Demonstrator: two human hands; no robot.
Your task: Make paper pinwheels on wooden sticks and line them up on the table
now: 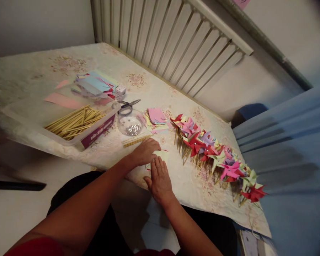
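Two hands rest on one pale green paper square (163, 155). It lies near the front edge of the worktop (181, 185), just left of the pinwheel row (216, 154).

Left hand (144, 151): fingers curled, tips on the sheet. Cannot tell whether this grip pinches an edge.

Right hand (160, 179): grip laid flat, holding nothing, pressing the sheet's near side.

Judgement: a crease is being pressed. I would match the corners first, anchor with the left, then run the right evenly along the fold.

Worktop: floral cloth cover. It carries:
- a clear tray (29, 124) of wooden sticks (74, 122)
- loose sticks (137, 139) just beside the left hand
- a clear bowl (130, 124) of small shiny bits
- scissors (128, 105)
- stacked coloured squares (156, 116)

Room: white radiator (176, 39) behind, blue fabric (282, 142) at right, pale floor (16, 213).
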